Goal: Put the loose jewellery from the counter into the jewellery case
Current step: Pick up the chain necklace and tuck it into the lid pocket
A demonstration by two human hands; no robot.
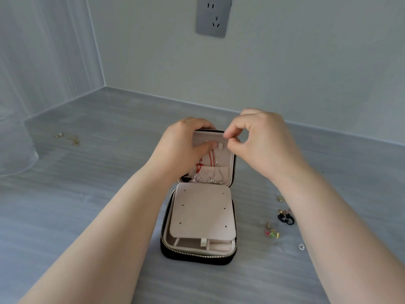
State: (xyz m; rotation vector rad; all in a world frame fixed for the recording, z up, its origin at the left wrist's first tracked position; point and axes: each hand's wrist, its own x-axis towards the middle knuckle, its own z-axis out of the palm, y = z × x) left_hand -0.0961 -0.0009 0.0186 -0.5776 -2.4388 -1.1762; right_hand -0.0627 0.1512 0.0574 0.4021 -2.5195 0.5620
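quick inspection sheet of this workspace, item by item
surface: grey counter
job's things: jewellery case open, lid upright, red cord and silver pieces inside; black piece and coloured charms loose at right, gold pieces far left
clutter: translucent shape at left edge, unclear
hands: left hand grips lid's top edge; right hand pinches near the lid's tab, contents too small to tell
cables: nothing seen
surroundings: wall socket above, pale walls

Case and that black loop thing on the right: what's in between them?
Nothing. The head view shows only bare counter between the case and the black loop.
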